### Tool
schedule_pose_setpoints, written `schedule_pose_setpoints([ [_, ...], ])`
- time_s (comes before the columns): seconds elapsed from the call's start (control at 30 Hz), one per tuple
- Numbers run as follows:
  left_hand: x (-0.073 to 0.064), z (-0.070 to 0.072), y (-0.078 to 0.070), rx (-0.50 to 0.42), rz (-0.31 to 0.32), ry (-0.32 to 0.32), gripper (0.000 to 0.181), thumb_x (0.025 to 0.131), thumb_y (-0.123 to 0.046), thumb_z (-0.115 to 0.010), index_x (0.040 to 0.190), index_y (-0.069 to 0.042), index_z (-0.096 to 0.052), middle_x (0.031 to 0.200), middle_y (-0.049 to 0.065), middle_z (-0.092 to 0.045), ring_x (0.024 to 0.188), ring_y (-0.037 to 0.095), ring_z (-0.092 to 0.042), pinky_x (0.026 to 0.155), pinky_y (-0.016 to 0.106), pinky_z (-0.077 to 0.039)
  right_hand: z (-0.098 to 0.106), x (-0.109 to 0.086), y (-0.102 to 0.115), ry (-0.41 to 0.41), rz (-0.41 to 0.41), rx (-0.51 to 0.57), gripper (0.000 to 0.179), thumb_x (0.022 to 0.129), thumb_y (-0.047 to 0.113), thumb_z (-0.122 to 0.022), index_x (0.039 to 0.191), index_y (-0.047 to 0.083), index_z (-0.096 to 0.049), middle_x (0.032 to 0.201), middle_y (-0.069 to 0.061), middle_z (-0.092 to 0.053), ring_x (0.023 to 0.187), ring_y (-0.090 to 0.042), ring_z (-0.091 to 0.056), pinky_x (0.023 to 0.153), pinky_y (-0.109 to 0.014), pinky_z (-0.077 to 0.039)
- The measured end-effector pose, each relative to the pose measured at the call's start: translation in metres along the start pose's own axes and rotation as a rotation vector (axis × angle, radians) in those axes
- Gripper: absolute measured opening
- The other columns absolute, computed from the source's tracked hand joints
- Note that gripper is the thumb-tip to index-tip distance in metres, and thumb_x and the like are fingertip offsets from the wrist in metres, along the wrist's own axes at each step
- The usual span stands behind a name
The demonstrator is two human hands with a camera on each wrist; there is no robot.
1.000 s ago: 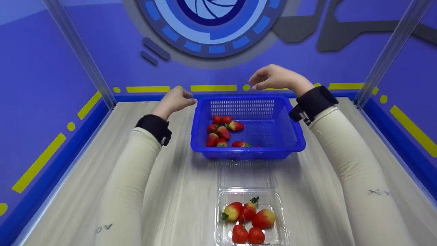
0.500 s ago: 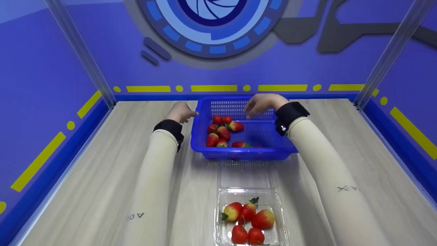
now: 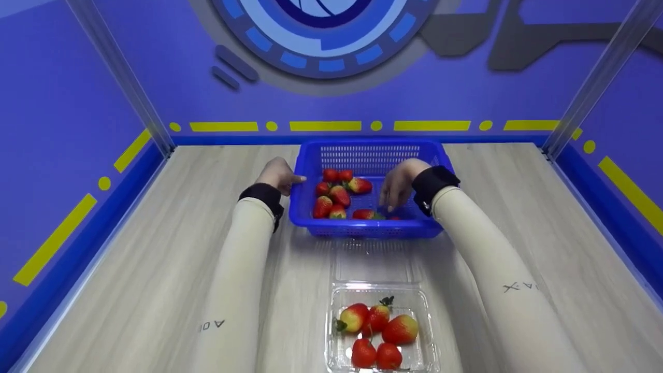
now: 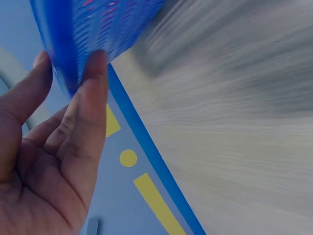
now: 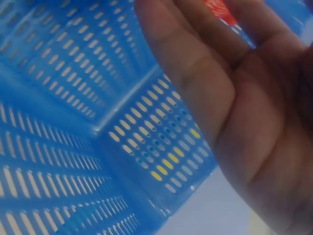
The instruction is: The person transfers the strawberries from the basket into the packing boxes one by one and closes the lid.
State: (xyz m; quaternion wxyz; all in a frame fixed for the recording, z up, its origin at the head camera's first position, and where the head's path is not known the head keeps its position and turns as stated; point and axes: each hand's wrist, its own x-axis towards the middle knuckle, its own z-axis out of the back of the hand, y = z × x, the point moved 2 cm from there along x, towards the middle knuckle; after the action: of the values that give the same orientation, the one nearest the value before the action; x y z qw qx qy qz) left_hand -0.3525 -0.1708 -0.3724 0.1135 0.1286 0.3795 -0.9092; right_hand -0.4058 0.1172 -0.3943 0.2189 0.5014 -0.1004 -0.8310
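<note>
- Blue walls (image 3: 466,98), marked with yellow dashes, are set along the far, left and right edges.
- Between them a pale wood-grained tabletop (image 3: 176,248) is seen.
- Over it, both forearms are covered by pale sleeves (image 3: 233,280).
- A perforated blue basket (image 3: 373,224) is placed near the middle of the tabletop's far edge.
- A clear plastic container (image 3: 375,286) is set in front of the basket's near edge, its lid (image 3: 373,264) folded out towards the basket.
- The basket's left rim is pinched between thumb and fingers by the left hand (image 3: 279,175).
- The right hand (image 3: 401,184) is held inside the basket's right half, fingers loosely extended and pointed down towards the near edge; whether a berry is touched by the fingertips cannot be told.
- Black straps (image 3: 435,182) are worn on both wrists.
- Strawberries (image 3: 339,196) are clustered along the basket's left side, with others by its near edge, partly hidden by the rim.
- Five more are held in the container: three towards its far edge, two nearer.
</note>
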Motion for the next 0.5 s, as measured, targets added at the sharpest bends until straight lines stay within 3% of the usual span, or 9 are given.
schedule_pose_setpoints([
  [0.1,0.001,-0.002,0.001,-0.028,0.023,0.005,0.036,0.093,-0.015,-0.075,0.109,0.016,-0.066,0.049,0.001,-0.053,0.038,0.008,-0.053,0.040,0.020,-0.052,-0.006,0.003,-0.001,0.028,-0.017,0.022,0.048,0.098,0.009,-0.063,0.144,-0.001,-0.053,0.134,-0.010,-0.058,0.115,-0.013,-0.056,0.121,-0.038,-0.044],
  [0.17,0.001,-0.003,0.000,-0.021,0.042,-0.005,0.037,0.093,-0.015,-0.076,0.111,0.016,-0.066,0.050,0.002,-0.054,0.037,0.008,-0.053,0.040,0.021,-0.052,-0.009,0.005,-0.001,0.049,-0.023,0.041,0.047,0.098,0.008,-0.062,0.143,-0.002,-0.053,0.126,-0.006,-0.057,0.109,-0.011,-0.055,0.119,-0.035,-0.045],
  [0.3,0.011,-0.006,-0.001,0.085,0.044,-0.031,0.041,0.090,-0.022,-0.080,0.110,0.012,-0.069,0.069,0.014,-0.069,0.048,0.017,-0.065,0.052,0.030,-0.061,-0.015,0.007,-0.003,0.083,-0.014,0.007,0.046,0.097,0.006,-0.059,0.142,-0.004,-0.053,0.117,-0.005,-0.058,0.102,-0.009,-0.055,0.104,-0.023,-0.051],
  [0.4,0.038,-0.011,0.007,0.222,-0.014,-0.080,0.049,0.085,-0.034,-0.085,0.106,0.008,-0.071,0.091,0.019,-0.075,0.073,0.023,-0.074,0.070,0.032,-0.064,-0.018,0.009,-0.004,0.085,-0.002,-0.041,0.044,0.095,0.004,-0.058,0.138,-0.004,-0.055,0.109,-0.003,-0.060,0.096,-0.008,-0.056,0.089,-0.017,-0.052],
  [0.5,0.042,-0.011,0.005,0.327,-0.028,-0.104,0.051,0.085,-0.034,-0.084,0.113,0.006,-0.071,0.113,0.021,-0.075,0.102,0.028,-0.073,0.093,0.033,-0.061,-0.020,0.010,-0.004,0.082,0.012,-0.071,0.042,0.094,0.004,-0.057,0.134,-0.004,-0.057,0.100,0.001,-0.059,0.089,-0.008,-0.055,0.079,-0.015,-0.051],
])
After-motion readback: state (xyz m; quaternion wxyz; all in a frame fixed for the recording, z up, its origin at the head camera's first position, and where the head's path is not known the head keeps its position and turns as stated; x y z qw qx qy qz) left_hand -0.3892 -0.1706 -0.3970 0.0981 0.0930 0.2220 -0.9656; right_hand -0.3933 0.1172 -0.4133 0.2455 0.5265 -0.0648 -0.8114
